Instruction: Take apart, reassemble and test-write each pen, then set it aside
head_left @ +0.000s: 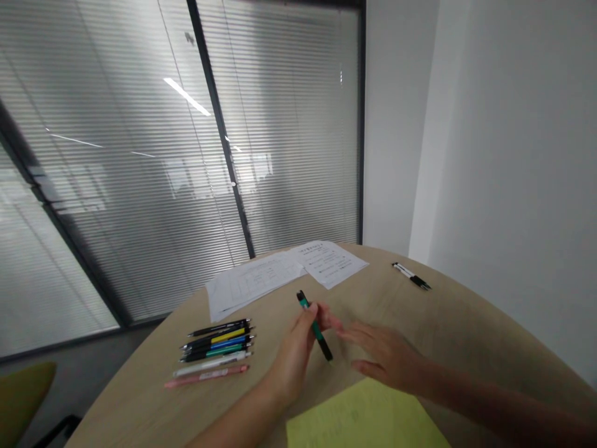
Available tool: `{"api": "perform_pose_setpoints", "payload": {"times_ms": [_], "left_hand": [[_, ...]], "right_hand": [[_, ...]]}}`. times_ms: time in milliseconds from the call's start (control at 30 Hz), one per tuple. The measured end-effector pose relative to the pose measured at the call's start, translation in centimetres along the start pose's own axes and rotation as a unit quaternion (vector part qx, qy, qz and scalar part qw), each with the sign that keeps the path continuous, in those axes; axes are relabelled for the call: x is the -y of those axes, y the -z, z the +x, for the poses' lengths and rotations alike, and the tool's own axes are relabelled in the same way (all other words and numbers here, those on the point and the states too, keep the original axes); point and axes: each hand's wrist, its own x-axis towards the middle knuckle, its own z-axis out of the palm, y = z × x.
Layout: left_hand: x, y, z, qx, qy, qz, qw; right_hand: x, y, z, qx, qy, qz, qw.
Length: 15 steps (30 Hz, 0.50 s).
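Note:
My left hand (303, 339) is closed around a green and black pen (318, 336), held tilted over the table with its black end pointing down toward me. Just to the right, my right hand (380, 351) is open, fingers stretched toward the left hand's fingertips and thumb apart; I see nothing in it. A yellow sheet of paper (364, 417) lies under and in front of my right wrist. To the left of my left hand, several pens lie side by side in a row, among them a pink pen (208, 376), a white pen (212, 364) and a yellow and black pen (217, 338).
White printed sheets (254, 280) overlap at the far side of the round wooden table (140, 398). Two white and black pens (410, 275) lie together at the far right. A glass partition with blinds (289, 124) stands behind, and a yellow-green chair (25, 401) is at the lower left.

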Motion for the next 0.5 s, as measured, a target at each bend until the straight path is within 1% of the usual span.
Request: {"api": "perform_pose_setpoints", "payload": {"times_ms": [33,133,200,300,400,500], "left_hand": [[-0.3,0.4,0.6,-0.006,0.003,-0.033,0.999],[-1.2,1.8,2.0,-0.002,0.021,-0.128,0.992],[-1.7,2.9,2.8,0.020,0.045,-0.180,0.982],[-2.4,4.5,3.6,0.060,0.105,-0.219,0.968],[-2.7,5.8,4.2,0.062,0.147,-0.227,0.961],[-2.5,6.6,4.6,0.046,0.161,-0.226,0.960]], "right_hand": [[-0.9,-0.2,0.1,-0.011,-0.021,-0.003,1.000],[-4.5,-1.1,0.1,-0.064,-0.119,-0.001,0.991],[-7.1,-1.7,-0.1,-0.102,-0.174,0.010,0.979],[-10.1,-2.5,-0.6,-0.145,-0.241,0.048,0.958],[-11.4,-2.9,-0.8,-0.166,-0.293,0.088,0.937],[-11.4,-3.0,-0.7,-0.160,-0.306,0.109,0.932]]}}
